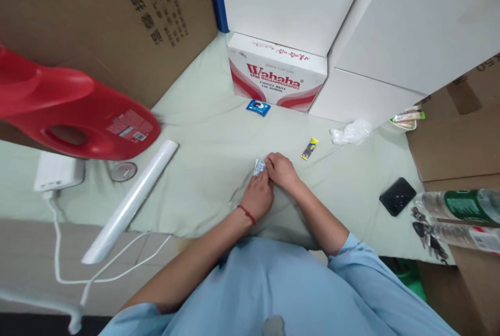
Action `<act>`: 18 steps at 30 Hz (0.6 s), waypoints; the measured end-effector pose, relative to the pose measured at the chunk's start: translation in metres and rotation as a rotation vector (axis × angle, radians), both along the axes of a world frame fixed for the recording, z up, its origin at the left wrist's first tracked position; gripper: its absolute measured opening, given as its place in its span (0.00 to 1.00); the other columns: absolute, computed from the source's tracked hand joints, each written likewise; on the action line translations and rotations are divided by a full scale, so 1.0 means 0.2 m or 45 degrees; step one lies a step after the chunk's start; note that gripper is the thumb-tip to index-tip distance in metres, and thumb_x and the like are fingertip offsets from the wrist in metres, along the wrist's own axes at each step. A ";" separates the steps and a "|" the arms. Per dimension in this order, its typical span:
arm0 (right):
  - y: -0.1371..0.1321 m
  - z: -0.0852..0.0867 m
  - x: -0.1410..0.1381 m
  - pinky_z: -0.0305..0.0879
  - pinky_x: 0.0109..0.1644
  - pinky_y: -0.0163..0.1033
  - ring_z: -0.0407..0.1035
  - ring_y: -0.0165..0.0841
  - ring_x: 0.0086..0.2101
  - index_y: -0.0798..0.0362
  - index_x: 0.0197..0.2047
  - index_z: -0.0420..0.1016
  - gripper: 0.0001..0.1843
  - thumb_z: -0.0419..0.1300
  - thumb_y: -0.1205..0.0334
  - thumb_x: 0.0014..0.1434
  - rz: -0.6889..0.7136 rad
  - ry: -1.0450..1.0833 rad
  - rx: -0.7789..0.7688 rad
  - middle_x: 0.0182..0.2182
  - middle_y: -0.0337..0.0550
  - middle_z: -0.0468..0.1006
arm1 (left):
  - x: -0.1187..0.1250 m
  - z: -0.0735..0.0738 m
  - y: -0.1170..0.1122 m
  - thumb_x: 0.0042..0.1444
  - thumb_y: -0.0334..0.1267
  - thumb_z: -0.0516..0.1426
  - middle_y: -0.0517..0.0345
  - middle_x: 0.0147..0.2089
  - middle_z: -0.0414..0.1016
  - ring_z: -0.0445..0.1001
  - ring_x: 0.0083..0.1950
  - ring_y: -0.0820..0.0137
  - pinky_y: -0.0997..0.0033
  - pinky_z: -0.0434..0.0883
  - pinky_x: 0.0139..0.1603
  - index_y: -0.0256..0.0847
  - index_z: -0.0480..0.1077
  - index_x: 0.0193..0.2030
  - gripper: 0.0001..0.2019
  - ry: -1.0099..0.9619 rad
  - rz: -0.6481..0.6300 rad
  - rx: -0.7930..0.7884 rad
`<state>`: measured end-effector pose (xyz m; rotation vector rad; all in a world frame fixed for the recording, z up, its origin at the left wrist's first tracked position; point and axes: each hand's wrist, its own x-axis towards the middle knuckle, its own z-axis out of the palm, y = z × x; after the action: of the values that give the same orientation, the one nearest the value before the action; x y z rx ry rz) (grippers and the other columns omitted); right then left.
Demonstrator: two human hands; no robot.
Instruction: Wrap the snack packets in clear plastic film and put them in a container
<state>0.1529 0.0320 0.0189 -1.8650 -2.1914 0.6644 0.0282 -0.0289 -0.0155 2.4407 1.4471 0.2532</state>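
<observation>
Both hands meet at the middle of the pale green cloth [203, 169]. My left hand [258, 194], with a red string on its wrist, and my right hand [282, 170] pinch a small blue-and-white packet [259, 167] between their fingertips. Only the packet's left end shows past the fingers. A little to the right lies a small yellow-and-black wrapper [309, 148]. Farther back lies a blue sachet [258, 107].
A red jug [74, 112] lies on its side at left beside a white plastic roll [130, 200], a round lid [123, 171] and a white charger [58, 172] with cable. A Wahaha box [277, 73], white boxes and cardboard stand behind. Crumpled plastic [350, 133], a black pouch [397, 196], keys and bottles [457, 206] lie right.
</observation>
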 end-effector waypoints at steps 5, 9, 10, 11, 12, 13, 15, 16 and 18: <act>-0.15 -0.06 -0.03 0.67 0.52 0.46 0.68 0.45 0.49 0.55 0.56 0.73 0.17 0.56 0.52 0.74 0.213 -0.215 0.203 0.52 0.57 0.75 | -0.31 -0.03 -0.12 0.61 0.29 0.53 0.40 0.63 0.77 0.75 0.64 0.55 0.50 0.74 0.64 0.35 0.75 0.60 0.21 -0.387 -0.066 0.031; -0.21 -0.08 -0.04 0.68 0.55 0.52 0.66 0.51 0.51 0.60 0.62 0.69 0.32 0.63 0.43 0.68 0.262 -0.308 0.292 0.54 0.61 0.73 | -0.48 -0.06 -0.21 0.64 0.31 0.52 0.46 0.56 0.81 0.79 0.56 0.58 0.52 0.76 0.59 0.41 0.79 0.48 0.14 -0.484 0.090 -0.011; -0.20 -0.08 -0.05 0.68 0.55 0.52 0.66 0.51 0.51 0.60 0.62 0.70 0.32 0.64 0.43 0.67 0.253 -0.340 0.276 0.53 0.60 0.74 | -0.49 -0.06 -0.21 0.64 0.31 0.53 0.48 0.55 0.81 0.79 0.55 0.59 0.52 0.76 0.58 0.42 0.80 0.46 0.14 -0.498 0.126 -0.031; -0.18 -0.07 -0.06 0.69 0.54 0.51 0.66 0.51 0.51 0.60 0.61 0.71 0.30 0.66 0.44 0.67 0.252 -0.372 0.252 0.53 0.60 0.74 | -0.49 -0.05 -0.21 0.64 0.32 0.53 0.48 0.54 0.81 0.79 0.55 0.59 0.53 0.76 0.58 0.42 0.80 0.46 0.13 -0.519 0.156 -0.050; -0.16 -0.05 -0.07 0.69 0.53 0.50 0.67 0.50 0.51 0.59 0.59 0.72 0.28 0.67 0.47 0.66 0.261 -0.402 0.226 0.52 0.59 0.74 | -0.48 -0.04 -0.21 0.63 0.32 0.53 0.49 0.54 0.81 0.80 0.54 0.60 0.53 0.76 0.58 0.43 0.80 0.45 0.13 -0.550 0.181 -0.070; -0.14 -0.04 -0.08 0.69 0.52 0.49 0.67 0.49 0.51 0.58 0.58 0.73 0.24 0.67 0.50 0.67 0.275 -0.426 0.201 0.51 0.59 0.74 | -0.46 -0.02 -0.20 0.63 0.32 0.53 0.50 0.54 0.81 0.80 0.54 0.60 0.54 0.76 0.58 0.43 0.80 0.45 0.13 -0.597 0.202 -0.093; -0.10 0.00 -0.07 0.69 0.50 0.46 0.68 0.47 0.50 0.55 0.56 0.75 0.16 0.64 0.58 0.69 0.288 -0.429 0.163 0.51 0.58 0.75 | -0.43 0.02 -0.18 0.64 0.33 0.53 0.50 0.54 0.81 0.79 0.55 0.62 0.56 0.75 0.60 0.43 0.80 0.45 0.13 -0.737 0.244 -0.155; -0.09 0.02 -0.05 0.68 0.50 0.45 0.68 0.46 0.51 0.54 0.55 0.76 0.13 0.61 0.61 0.70 0.271 -0.387 0.157 0.51 0.57 0.76 | -0.41 0.04 -0.18 0.65 0.35 0.53 0.50 0.54 0.80 0.79 0.55 0.62 0.57 0.75 0.60 0.43 0.80 0.46 0.13 -0.824 0.272 -0.193; -0.08 0.07 0.02 0.67 0.51 0.44 0.69 0.44 0.50 0.53 0.54 0.78 0.12 0.57 0.62 0.72 0.177 -0.161 0.181 0.50 0.55 0.77 | -0.38 0.07 -0.16 0.67 0.41 0.54 0.50 0.54 0.79 0.79 0.55 0.62 0.57 0.75 0.61 0.43 0.79 0.47 0.12 -1.008 0.347 -0.293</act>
<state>0.1575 0.0169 0.0319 -1.7409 -2.3958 0.4099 -0.0488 -0.0604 -0.0012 1.6449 1.3152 0.9280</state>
